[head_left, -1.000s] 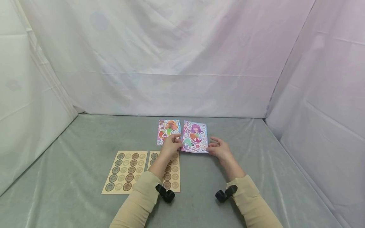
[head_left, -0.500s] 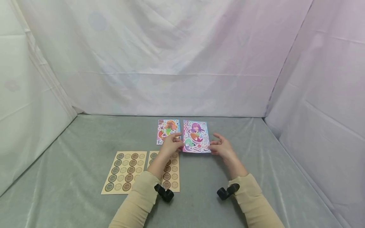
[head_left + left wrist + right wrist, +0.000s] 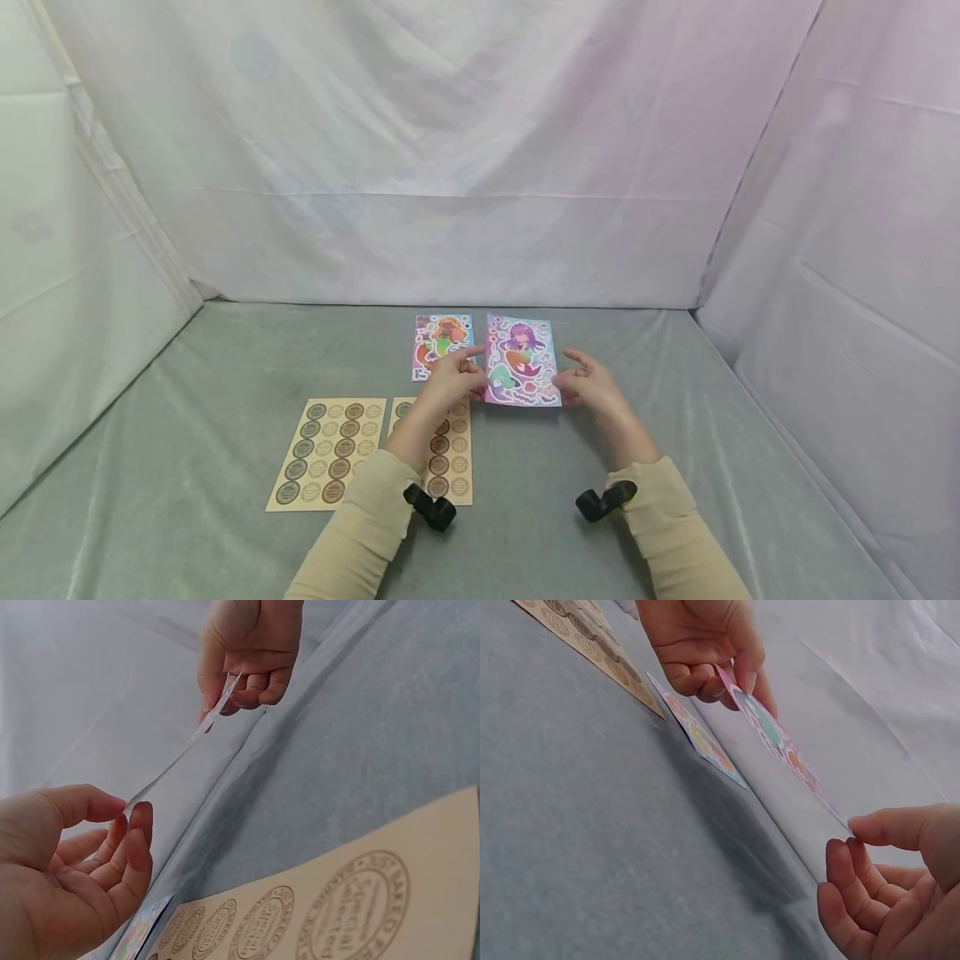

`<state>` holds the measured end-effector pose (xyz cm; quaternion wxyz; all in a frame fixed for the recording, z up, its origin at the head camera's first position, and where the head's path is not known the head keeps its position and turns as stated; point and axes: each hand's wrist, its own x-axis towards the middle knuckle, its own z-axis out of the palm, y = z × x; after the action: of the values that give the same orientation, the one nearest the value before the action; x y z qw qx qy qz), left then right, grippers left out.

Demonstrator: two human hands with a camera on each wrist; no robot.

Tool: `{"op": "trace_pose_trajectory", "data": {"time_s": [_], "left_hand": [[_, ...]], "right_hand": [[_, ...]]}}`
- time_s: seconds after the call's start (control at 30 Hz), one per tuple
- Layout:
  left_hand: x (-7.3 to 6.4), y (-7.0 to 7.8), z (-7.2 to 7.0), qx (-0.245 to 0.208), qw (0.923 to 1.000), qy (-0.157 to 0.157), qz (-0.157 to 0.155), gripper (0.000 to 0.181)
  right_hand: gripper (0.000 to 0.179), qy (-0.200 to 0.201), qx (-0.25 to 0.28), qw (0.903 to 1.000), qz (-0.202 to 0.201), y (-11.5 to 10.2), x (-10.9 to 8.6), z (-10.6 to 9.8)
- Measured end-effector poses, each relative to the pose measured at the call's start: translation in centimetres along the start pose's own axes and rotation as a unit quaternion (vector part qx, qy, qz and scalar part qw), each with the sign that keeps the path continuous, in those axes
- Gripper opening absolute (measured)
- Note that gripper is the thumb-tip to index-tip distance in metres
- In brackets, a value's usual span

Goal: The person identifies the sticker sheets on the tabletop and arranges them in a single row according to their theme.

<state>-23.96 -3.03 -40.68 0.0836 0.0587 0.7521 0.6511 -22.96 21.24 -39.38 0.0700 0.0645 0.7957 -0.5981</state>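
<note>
A mermaid sticker sheet with a purple-haired figure is held up between both hands, raised off the cloth. My left hand pinches its near left corner between thumb and fingers. At the near right corner, my right hand pinches the sheet the same way. Seen edge-on in the left wrist view, the sheet is a thin, slightly bent strip. In the right wrist view its printed face slants toward the right thumb. A second mermaid sticker sheet with an orange-haired figure lies flat behind my left hand, partly covered by it.
Two tan sheets of round label stickers lie nearer on the left: one left sheet and one right sheet partly under my left forearm. Grey cloth covers the table. White curtains enclose the back and sides.
The held mermaid sheet has shifted slightly to the right and toward me, opening a wider gap from the second mermaid sheet. Both hands have kept their pinch; the right hand has moved rightward.
</note>
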Motion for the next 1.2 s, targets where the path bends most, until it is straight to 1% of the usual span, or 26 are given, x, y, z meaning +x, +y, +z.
{"op": "trace_pose_trajectory", "data": {"time_s": [0.1, 0.2, 0.43, 0.6, 0.77, 0.87, 1.0, 1.2], "left_hand": [[0.0, 0.1, 0.0, 0.001, 0.9999, -0.011, -0.001, 0.06], [0.0, 0.2, -0.1, 0.006, 0.9997, -0.023, 0.001, 0.062], [-0.1, 0.4, -0.3, 0.027, 0.998, -0.056, 0.009, 0.067], [-0.4, 0.8, -0.4, 0.026, 0.9959, -0.086, 0.015, 0.072], [-0.7, 1.1, -0.4, 0.024, 0.992, -0.122, 0.018, 0.079], [-0.7, 1.1, -0.3, 0.028, 0.99, -0.137, 0.016, 0.082], [-0.9, 1.3, -0.1, 0.036, 0.9878, -0.15, 0.019, 0.084], [-1.1, 1.3, 0.2, 0.053, 0.9846, -0.166, 0.015, 0.087]], "right_hand": [[0.07, -0.016, -0.014, 0.9997, -0.007, -0.1, -0.1, -0.3], [0.073, -0.04, -0.03, 0.9986, -0.02, -0.2, -0.2, -0.8], [0.08, -0.08, -0.039, 0.9954, -0.034, -0.3, -0.2, -1.9], [0.084, -0.105, -0.05, 0.9923, -0.043, -0.3, -0.3, -2.7], [0.086, -0.112, -0.065, 0.9908, -0.038, -0.5, -0.5, -3.2], [0.088, -0.12, -0.079, 0.9888, -0.039, -0.6, -0.7, -3.5], [0.091, -0.144, -0.087, 0.9847, -0.046, -0.6, -0.8, -3.9], [0.091, -0.17, -0.1, 0.9799, -0.035, -0.5, -0.7, -4.6]]}}
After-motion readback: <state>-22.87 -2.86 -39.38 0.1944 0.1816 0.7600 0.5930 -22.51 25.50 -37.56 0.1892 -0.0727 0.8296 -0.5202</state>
